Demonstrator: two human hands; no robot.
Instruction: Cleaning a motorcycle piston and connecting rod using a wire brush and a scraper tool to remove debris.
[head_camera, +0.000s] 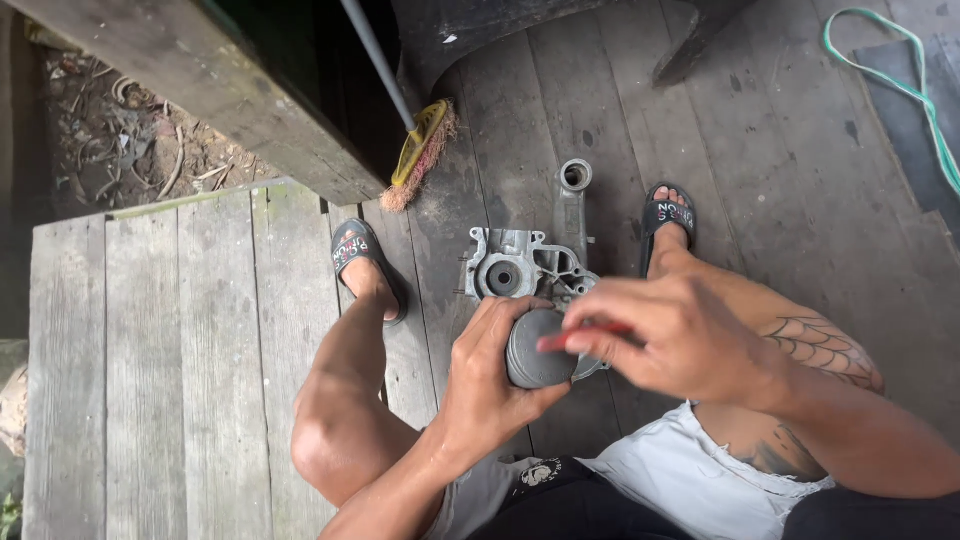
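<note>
Nearest: left hand (490, 375) clamped around a grey metal piston (535, 350), fingers wrapped on the skirt, held above the floor between the knees. Right hand (680, 335) closed on a thin red tool (580, 335), tip laid against the piston's side; tool blurred, kind not determinable.

Handling, judged: piston rigid, solid metal, moderately heavy for its bulk. Surface smooth with ring grooves, probably oily, hence slippery. Best held round the skirt with a full wrap, as now; ring lands likely easy to mar.

Farther: grey cast engine casing (535, 260) flat on the wooden plank floor (200, 350), between two sandalled feet. Round bores in the casing open, nothing visible inside. Beyond: broom head (420, 155) with yellow bristle band; green hose (900, 80) at far right.
</note>
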